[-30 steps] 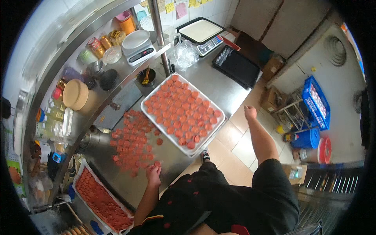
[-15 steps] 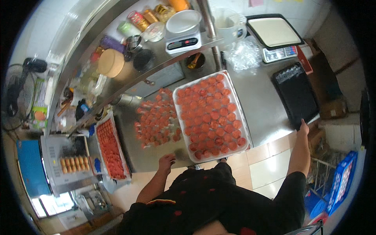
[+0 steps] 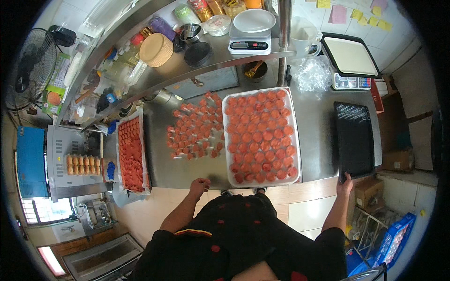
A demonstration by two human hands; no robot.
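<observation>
My right hand (image 3: 345,182) grips the near edge of a black rectangular baking tray (image 3: 355,140) at the counter's right end, its fingers closed on the rim. Loosely bent and with nothing visible in it, my left hand (image 3: 200,185) hovers at the counter's front edge. Beyond it stand many small clear cups with red-orange contents (image 3: 199,122), loosely grouped on the steel. Just right of them, a white tray (image 3: 296,140) holds close rows of similar red-orange rounds.
A lined tray of red pieces (image 3: 131,154) sits at the left. The overhead shelf (image 3: 206,70) bears a white scale (image 3: 250,40) and containers. Back right are a plastic bag (image 3: 311,74) and another scale (image 3: 351,82) under a cream-filled tray (image 3: 350,55). A wire rack (image 3: 368,234) stands low right.
The view has swung and levelled. The black tray, in my right hand, now lies straighter along the counter's right end. My left hand stays near the front edge.
</observation>
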